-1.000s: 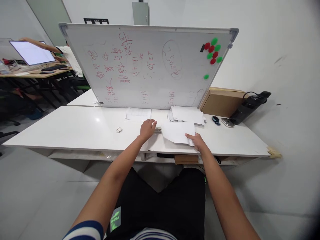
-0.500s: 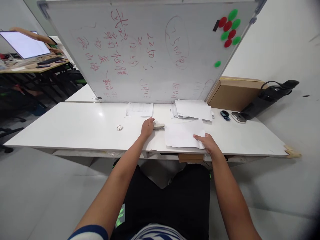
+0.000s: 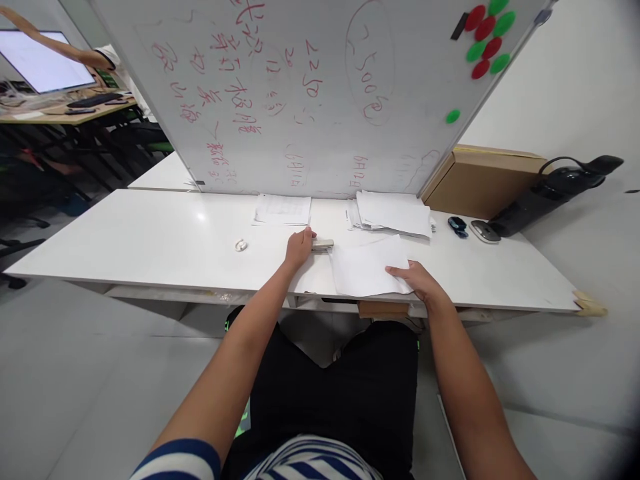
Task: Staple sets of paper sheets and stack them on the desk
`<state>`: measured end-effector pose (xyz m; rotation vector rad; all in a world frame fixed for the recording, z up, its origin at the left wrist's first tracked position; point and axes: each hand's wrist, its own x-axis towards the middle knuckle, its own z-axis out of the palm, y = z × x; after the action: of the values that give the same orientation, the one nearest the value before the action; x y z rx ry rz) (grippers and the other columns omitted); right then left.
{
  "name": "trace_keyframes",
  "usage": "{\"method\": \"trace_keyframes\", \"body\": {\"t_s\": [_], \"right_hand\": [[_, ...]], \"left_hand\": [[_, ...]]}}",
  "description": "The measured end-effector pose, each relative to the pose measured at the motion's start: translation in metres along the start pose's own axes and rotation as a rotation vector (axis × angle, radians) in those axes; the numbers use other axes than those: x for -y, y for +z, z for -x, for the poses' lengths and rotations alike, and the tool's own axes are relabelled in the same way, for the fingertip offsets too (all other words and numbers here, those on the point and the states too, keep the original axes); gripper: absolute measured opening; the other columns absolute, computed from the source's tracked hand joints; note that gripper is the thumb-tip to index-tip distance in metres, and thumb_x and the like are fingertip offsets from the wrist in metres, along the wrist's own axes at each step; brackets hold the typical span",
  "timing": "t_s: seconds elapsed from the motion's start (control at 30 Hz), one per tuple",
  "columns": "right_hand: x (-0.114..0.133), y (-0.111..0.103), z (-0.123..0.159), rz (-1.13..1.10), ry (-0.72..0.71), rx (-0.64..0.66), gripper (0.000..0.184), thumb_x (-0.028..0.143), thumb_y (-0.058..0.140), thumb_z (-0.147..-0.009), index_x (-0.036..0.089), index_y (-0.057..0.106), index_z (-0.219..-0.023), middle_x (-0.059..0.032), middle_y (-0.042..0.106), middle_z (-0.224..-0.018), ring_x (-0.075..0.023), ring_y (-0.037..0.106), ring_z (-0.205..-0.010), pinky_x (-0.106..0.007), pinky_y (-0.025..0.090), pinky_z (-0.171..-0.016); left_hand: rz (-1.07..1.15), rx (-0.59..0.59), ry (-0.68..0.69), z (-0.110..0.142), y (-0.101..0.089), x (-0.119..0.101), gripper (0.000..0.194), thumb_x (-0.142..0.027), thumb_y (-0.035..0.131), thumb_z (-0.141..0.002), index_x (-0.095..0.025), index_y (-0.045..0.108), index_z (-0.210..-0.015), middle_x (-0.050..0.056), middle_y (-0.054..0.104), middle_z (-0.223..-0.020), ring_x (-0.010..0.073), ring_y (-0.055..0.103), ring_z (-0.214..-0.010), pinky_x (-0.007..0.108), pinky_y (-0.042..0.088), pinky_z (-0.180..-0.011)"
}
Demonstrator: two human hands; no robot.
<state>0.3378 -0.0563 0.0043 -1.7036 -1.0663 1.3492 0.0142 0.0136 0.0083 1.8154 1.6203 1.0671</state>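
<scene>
My left hand is closed around the near end of a small beige stapler lying on the white table. Just right of it, my right hand pinches the near right corner of a few loose white sheets that lie flat by the table's front edge. The stapler's far end touches the sheets' left edge.
A stack of papers and a single sheet lie at the foot of a leaning whiteboard. A small white object sits left. A cardboard box, mouse and black device are right. Another person's arm reaches over a far desk.
The camera moved closer and tilted down. My left hand closed on the stapler, and my right hand slid the sheets slightly toward the front edge.
</scene>
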Motion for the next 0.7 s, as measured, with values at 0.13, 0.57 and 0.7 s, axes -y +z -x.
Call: {"method": "trace_keyframes", "body": {"t_s": [0.13,0.57,0.7], "right_hand": [[-0.003,-0.001,0.001,0.031,-0.023,-0.020,0.041,0.034,0.080,-0.065,0.012,0.067,-0.097,-0.0122,0.072,-0.103,-0.0241,0.069,-0.084,-0.030,0.056,-0.067],[-0.010,-0.002,0.009,-0.037,-0.069,-0.130,0.040,0.034,0.079,-0.065,0.013,0.067,-0.097,-0.0118,0.072,-0.103,-0.0240,0.070,-0.083,-0.029,0.057,-0.065],[-0.014,0.001,0.006,-0.117,-0.093,-0.195,0.039,0.031,0.080,-0.063,0.014,0.067,-0.095,-0.0099,0.072,-0.102,-0.0234,0.069,-0.087,-0.029,0.057,-0.069]], "left_hand": [[0.015,-0.008,-0.023,0.002,-0.001,-0.002,0.059,-0.044,0.016,-0.098,-0.020,0.068,-0.087,0.005,0.071,-0.097,0.0205,0.061,-0.097,0.034,0.041,-0.092],[0.125,-0.062,-0.086,0.004,0.001,0.002,0.059,-0.051,0.019,-0.097,-0.021,0.067,-0.080,0.005,0.070,-0.092,0.0206,0.061,-0.091,0.033,0.043,-0.084],[0.119,-0.084,-0.097,0.004,0.002,0.003,0.058,-0.051,0.020,-0.097,-0.022,0.066,-0.077,0.005,0.070,-0.090,0.0209,0.061,-0.089,0.033,0.043,-0.081]]}}
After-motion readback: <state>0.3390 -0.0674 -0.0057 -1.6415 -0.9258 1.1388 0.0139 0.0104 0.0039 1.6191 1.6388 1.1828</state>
